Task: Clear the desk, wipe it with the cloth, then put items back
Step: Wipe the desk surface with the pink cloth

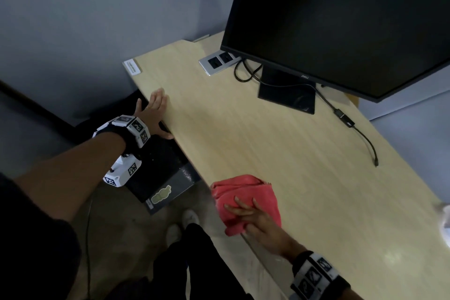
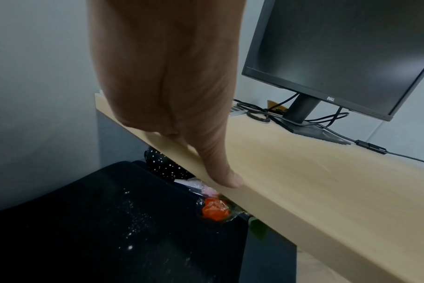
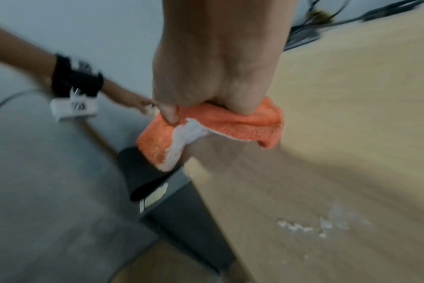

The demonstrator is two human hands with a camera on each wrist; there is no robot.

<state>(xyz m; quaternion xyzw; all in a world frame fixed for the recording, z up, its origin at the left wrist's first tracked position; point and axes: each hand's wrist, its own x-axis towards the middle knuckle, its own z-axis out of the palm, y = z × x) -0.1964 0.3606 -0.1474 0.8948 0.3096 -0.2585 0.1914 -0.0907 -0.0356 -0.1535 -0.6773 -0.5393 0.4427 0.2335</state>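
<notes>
A pink-red cloth lies crumpled at the near left edge of the light wooden desk, partly hanging over it. My right hand presses on the cloth with straight, spread fingers. In the right wrist view the thumb lies against the orange-looking cloth, whose white underside shows. My left hand rests flat on the desk's left edge farther back. In the left wrist view its thumb lies along the desk rim. It holds nothing.
A black monitor on its stand fills the back right, with cables, an adapter and a socket plate on the desk. White crumbs lie on the desk. A black-bagged bin with wrappers stands below the left edge.
</notes>
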